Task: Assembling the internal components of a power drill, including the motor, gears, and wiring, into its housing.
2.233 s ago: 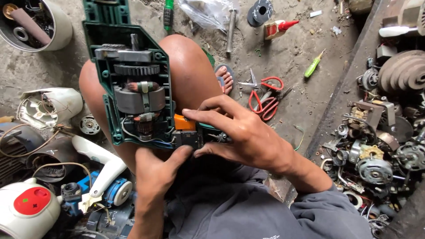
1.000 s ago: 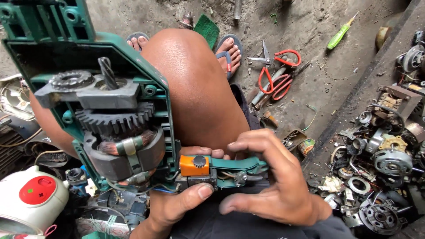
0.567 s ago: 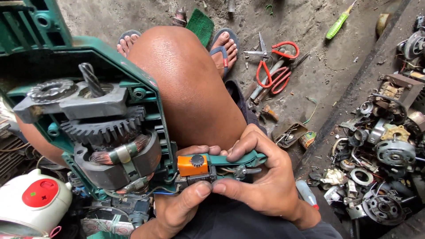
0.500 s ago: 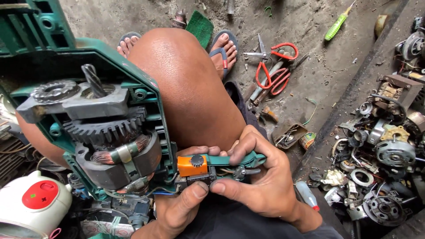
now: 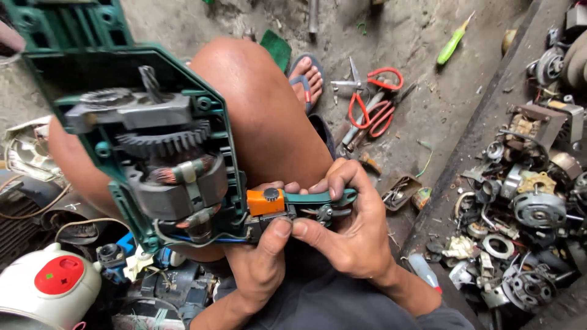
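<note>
Opened green power tool (image 5: 147, 153) rests on knee, hands (image 5: 342, 232) pinching its orange switch (image 5: 265, 201).

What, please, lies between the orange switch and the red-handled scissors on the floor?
In the head view, the right hand and the bare knee lie between the orange switch and the scissors.

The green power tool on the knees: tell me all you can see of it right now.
The opened green plastic power tool rests tilted across the person's bare knees, cover off. Inside show a grey metal gear, a copper-wound motor and a twisted bit near the top. At its handle end sits an orange trigger switch. The left hand supports it from below, thumb at the switch; the right hand wraps its fingers over the slim green handle.
</note>
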